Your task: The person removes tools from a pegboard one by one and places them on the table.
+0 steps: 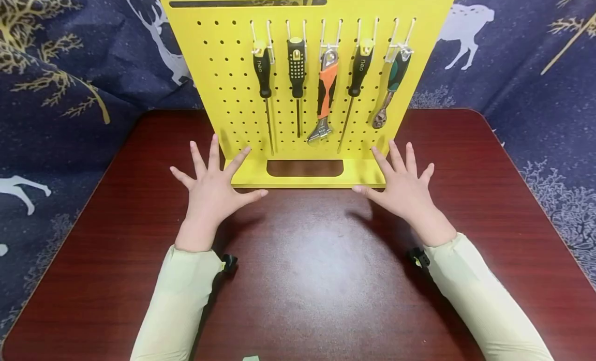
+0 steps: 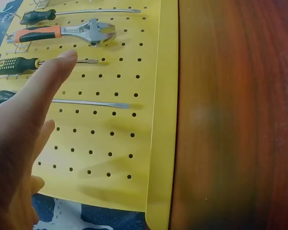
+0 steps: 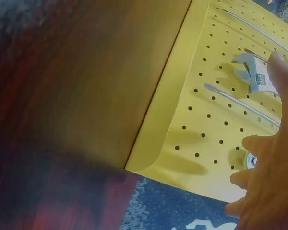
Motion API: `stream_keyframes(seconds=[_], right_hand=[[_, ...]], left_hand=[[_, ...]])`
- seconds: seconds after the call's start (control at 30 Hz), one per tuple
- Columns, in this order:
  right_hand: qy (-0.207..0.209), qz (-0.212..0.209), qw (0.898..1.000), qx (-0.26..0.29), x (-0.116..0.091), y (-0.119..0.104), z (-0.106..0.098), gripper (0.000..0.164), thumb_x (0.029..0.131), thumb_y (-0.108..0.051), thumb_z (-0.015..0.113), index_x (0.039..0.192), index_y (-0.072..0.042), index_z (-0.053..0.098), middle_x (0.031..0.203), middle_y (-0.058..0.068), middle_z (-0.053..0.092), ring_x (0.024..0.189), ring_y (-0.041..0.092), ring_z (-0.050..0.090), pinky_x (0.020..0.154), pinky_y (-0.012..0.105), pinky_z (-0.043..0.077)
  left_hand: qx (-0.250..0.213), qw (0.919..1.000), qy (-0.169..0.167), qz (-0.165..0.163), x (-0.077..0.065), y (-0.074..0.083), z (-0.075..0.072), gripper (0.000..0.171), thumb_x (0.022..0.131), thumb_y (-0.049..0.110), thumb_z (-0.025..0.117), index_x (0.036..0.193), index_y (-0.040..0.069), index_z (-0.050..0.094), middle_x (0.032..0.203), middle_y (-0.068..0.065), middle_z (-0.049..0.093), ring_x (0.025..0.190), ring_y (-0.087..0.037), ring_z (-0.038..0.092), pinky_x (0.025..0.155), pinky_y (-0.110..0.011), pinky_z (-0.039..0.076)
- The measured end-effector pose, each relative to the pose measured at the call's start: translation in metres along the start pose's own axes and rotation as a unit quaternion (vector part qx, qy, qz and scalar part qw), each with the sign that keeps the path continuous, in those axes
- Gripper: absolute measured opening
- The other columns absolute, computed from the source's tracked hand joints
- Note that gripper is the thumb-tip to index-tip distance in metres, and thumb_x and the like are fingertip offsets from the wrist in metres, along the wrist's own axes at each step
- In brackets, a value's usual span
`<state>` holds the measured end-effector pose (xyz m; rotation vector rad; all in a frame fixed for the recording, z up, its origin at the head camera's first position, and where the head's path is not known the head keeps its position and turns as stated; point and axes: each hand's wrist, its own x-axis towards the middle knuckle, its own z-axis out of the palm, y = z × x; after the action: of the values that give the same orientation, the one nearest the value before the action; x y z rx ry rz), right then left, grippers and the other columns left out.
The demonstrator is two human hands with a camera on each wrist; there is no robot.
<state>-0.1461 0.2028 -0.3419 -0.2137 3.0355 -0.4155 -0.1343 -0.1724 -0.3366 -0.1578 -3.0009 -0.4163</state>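
Note:
A yellow pegboard (image 1: 242, 92) stands upright at the back of the table. From its hooks hang, left to right, a black-handled screwdriver (image 1: 263, 74), a shorter screwdriver with a dotted grip (image 1: 296, 71), an adjustable wrench (image 1: 328, 87) with an orange and black handle, another black-handled screwdriver (image 1: 359, 71) and a green-handled ratchet wrench (image 1: 396, 76). My left hand (image 1: 211, 193) is spread in front of the board's lower left corner, holding nothing. Near the lower right corner my right hand (image 1: 405, 190) is spread likewise, holding nothing. In the right wrist view, fingers hide most of the ratchet wrench.
The dark red wooden table (image 1: 321, 278) extends under both forearms. A blue cloth (image 1: 116, 56) with white deer hangs behind it. The board's base has a long slot (image 1: 304, 168). A small pale green piece (image 1: 251, 358) shows at the bottom edge.

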Motion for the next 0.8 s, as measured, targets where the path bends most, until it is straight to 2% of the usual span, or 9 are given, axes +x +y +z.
stream_keyframes(seconds=[0.2,0.37,0.6,0.8], right_hand=[[0.008,-0.005,1.0,0.009,-0.002,0.001,0.003,0.097,0.09,-0.077,0.054,0.165,-0.03,0.013,0.174,0.013,0.0,0.158,0.05,-0.008,0.108,0.09,0.003],[0.021,-0.018,0.999,0.018,-0.003,0.004,0.002,0.094,0.092,-0.074,0.055,0.164,-0.026,0.019,0.174,0.015,0.006,0.158,0.05,0.002,0.11,0.087,0.013],[0.057,-0.051,0.994,0.077,-0.005,0.014,-0.009,0.083,0.096,-0.056,0.063,0.161,-0.017,0.031,0.168,0.02,0.026,0.156,0.045,0.023,0.116,0.077,0.025],[0.081,-0.051,0.983,0.156,-0.008,0.023,-0.025,0.072,0.098,-0.047,0.066,0.156,-0.01,0.042,0.161,0.019,0.041,0.15,0.043,0.037,0.12,0.064,0.03]], left_hand=[[-0.001,1.0,0.01,-0.002,-0.001,0.001,0.004,0.094,0.08,0.075,0.07,0.159,0.043,0.029,0.173,-0.018,-0.001,0.155,-0.056,-0.015,0.102,-0.093,-0.01],[-0.015,0.9998,0.012,0.003,0.0,0.0,0.003,0.091,0.082,0.072,0.07,0.158,0.039,0.034,0.174,-0.016,0.005,0.156,-0.056,-0.006,0.104,-0.092,-0.004],[-0.044,0.9983,0.033,0.02,0.003,-0.001,-0.006,0.078,0.086,0.056,0.075,0.153,0.03,0.046,0.168,-0.018,0.025,0.154,-0.054,0.021,0.109,-0.088,0.017],[-0.085,0.9926,0.073,0.047,0.006,-0.001,-0.021,0.065,0.09,0.039,0.075,0.147,0.018,0.055,0.155,-0.02,0.048,0.143,-0.043,0.046,0.11,-0.072,0.037]])
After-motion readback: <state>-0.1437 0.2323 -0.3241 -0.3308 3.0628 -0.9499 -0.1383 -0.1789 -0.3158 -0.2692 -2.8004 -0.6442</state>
